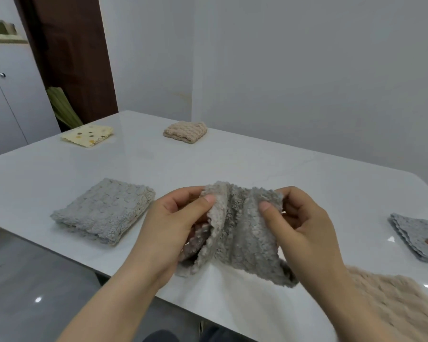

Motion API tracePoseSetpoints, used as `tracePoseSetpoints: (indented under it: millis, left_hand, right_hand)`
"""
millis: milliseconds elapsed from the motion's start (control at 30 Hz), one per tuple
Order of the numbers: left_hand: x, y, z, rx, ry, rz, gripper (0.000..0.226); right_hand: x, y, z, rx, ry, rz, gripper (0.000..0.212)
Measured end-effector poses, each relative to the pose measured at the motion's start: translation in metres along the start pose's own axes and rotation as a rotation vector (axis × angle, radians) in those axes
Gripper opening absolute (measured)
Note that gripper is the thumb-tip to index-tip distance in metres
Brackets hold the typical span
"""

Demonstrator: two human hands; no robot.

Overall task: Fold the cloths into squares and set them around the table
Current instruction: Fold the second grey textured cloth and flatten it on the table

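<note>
A fluffy grey cloth point(242, 235) hangs crumpled between my hands above the near edge of the white table point(208, 164). My left hand point(173, 218) pinches its upper left corner and my right hand point(297, 218) pinches its upper right corner. The cloth's lower end rests on the table. A folded grey fluffy cloth point(104, 209) lies to the left. At the far side lie a folded cream dotted cloth point(87, 135) and a folded beige cloth point(185, 132). A folded thin grey cloth point(418, 236) lies at the right edge. An unfolded beige cloth point(400, 304) lies under my right forearm.
A white wall runs along the table's far and right sides. White cupboards point(8, 95) and a dark brown door frame point(77, 58) stand at the left. Grey floor point(35, 280) shows below the table's near-left edge.
</note>
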State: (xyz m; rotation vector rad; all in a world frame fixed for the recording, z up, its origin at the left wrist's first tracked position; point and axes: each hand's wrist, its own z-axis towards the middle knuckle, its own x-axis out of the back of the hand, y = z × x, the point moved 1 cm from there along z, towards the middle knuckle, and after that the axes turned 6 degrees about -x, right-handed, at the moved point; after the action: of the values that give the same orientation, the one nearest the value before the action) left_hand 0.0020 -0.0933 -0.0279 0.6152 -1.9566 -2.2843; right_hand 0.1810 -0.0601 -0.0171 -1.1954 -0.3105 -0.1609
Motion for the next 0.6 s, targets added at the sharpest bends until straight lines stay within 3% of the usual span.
tracePoseSetpoints:
  millis: [200, 267, 333, 433, 533, 600]
  left_hand:
    - [-0.011, -0.002, -0.013, 0.035, -0.004, -0.045, 0.03]
    - [-0.012, -0.002, -0.015, 0.038, -0.011, -0.063, 0.022]
    - [-0.014, 0.0, -0.017, 0.043, -0.017, -0.102, 0.008]
    - [-0.012, 0.0, -0.019, 0.045, 0.003, -0.109, 0.006]
    - [-0.009, 0.0, -0.021, 0.024, -0.016, -0.059, 0.015]
    - [-0.007, 0.002, -0.023, 0.01, -0.038, -0.043, 0.018]
  right_hand:
    - [-0.02, 0.001, -0.011, -0.035, 0.089, 0.033, 0.009]
    - [-0.023, 0.001, -0.013, -0.038, 0.073, 0.052, 0.01]
    - [-0.024, 0.001, -0.015, -0.069, 0.016, 0.06, 0.009]
    - [-0.022, 0.0, -0.018, -0.151, -0.139, 0.168, 0.003]
    - [-0.016, 0.003, -0.018, -0.267, -0.289, 0.373, 0.026]
    - [-0.011, 0.004, -0.016, -0.269, -0.327, 0.405, 0.028]
